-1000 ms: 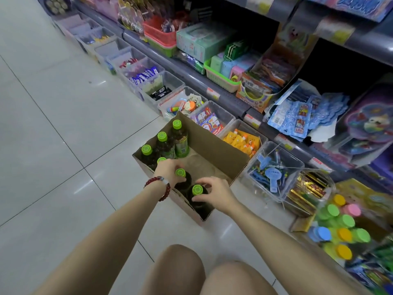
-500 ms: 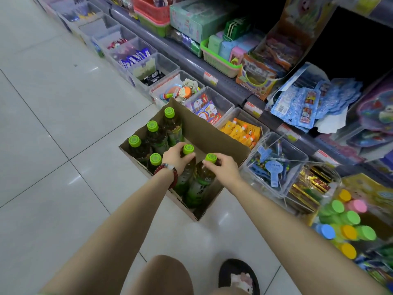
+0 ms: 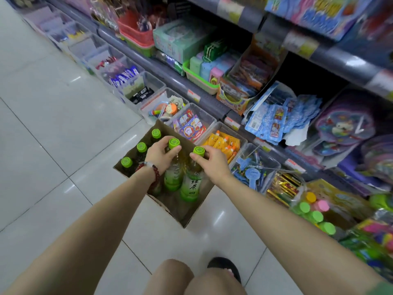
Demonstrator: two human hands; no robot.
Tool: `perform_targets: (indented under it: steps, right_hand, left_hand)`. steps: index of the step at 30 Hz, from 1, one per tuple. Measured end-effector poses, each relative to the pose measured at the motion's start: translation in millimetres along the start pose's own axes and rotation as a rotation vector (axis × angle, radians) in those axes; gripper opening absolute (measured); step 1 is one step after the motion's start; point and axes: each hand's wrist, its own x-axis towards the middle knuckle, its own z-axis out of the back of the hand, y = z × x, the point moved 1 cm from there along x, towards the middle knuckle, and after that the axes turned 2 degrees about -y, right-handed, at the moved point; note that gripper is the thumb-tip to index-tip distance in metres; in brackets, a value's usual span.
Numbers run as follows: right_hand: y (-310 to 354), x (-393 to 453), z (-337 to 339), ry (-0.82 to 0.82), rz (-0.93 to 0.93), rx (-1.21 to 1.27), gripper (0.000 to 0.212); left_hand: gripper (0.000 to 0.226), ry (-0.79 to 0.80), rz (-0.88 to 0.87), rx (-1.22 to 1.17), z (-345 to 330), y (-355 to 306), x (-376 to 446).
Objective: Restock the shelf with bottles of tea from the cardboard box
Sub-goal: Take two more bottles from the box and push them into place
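An open cardboard box [image 3: 187,213] stands on the tiled floor beside the shelf. My left hand [image 3: 158,155] grips the neck of a green-capped tea bottle [image 3: 173,177], raised above the box. My right hand [image 3: 210,161] grips the neck of a second tea bottle [image 3: 191,188], also lifted clear of the box floor. Three more green-capped bottles [image 3: 141,147] stand in the box's far left end.
Clear plastic bins [image 3: 258,165] of small goods line the floor to the right of the box. The grey shelf edge [image 3: 204,99] with price tags runs above them, stocked with toys and packets. Bubble bottles with coloured caps [image 3: 314,209] sit lower right. White floor tiles lie left.
Both hands have taken a bottle by the neck and lifted it upward out of the box. The view has risen and tilted toward the shelf.
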Motion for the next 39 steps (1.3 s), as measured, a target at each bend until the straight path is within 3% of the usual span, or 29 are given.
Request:
perform_targets:
  steps: [13,18,23,28,33,39]
  right_hand:
    - [229,-46,174,-0.183,0.024,0.117,0.026]
    - [303,-77,248,-0.263,0.035,0.101,0.027]
    - [363,-116,323,-0.341,0.036,0.095,0.034]
    - [416,-156,393,-0.406,0.036,0.076,0.032]
    - [468,-183,462,-0.454,0.062,0.031,0.019]
    - [511,-212,534,-0.563,0.093,-0.015,0.031]
  left_hand:
    - [0.038,0.095,-0.125,0.066,131,-249,-31]
    - [0.075,0.183,-0.165,0.002,162,-331,-40]
    - [0.041,0.251,-0.251,0.024,181,-440,-79]
    - [0.049,0.307,-0.362,0.092,197,-528,-111]
    - [0.042,0.375,-0.458,0.088,208,-618,-135]
    - [0.036,0.377,-0.6,0.033,213,-708,-149]
